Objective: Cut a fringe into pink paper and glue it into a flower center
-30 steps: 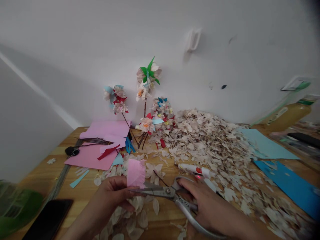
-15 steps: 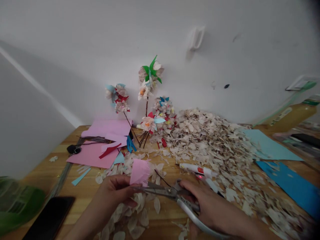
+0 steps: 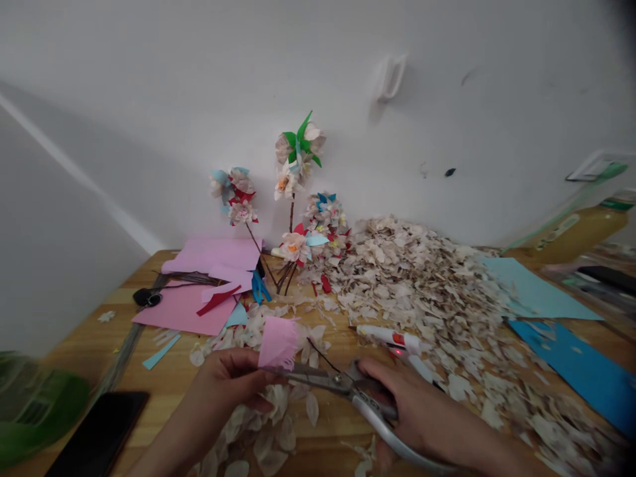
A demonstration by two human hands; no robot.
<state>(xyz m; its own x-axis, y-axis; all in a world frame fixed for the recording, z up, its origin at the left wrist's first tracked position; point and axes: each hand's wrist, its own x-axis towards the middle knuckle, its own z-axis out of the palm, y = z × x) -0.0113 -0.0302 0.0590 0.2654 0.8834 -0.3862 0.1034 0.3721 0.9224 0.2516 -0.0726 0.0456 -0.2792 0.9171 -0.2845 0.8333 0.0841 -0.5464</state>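
A small piece of pink paper point(image 3: 276, 341), fringed along its right edge, is pinched between the thumb and fingers of my left hand point(image 3: 236, 381). Scissors point(image 3: 342, 383) are gripped by my right hand point(image 3: 397, 404), its fingers through the handles. Their blades point left and lie across the paper's lower edge, near my left thumb; they look closed or nearly so. Loose pale dried petals point(image 3: 271, 437) lie on the wooden table point(image 3: 163, 371) below the blades. Beyond the scissors sits a white glue gun point(image 3: 390, 336) with a small red light.
Flowers point(image 3: 298, 152) on twig stems lean at the wall. A big petal heap point(image 3: 427, 265) spreads right, beside light blue paper point(image 3: 541, 288) and blue paper point(image 3: 576, 364). Pink sheets point(image 3: 199, 311) lie left. A phone point(image 3: 99, 434) and a green bottle point(image 3: 40, 411) are near left.
The scissor blades have closed across the lower edge of the pink paper. Both hands stay in nearly the same place.
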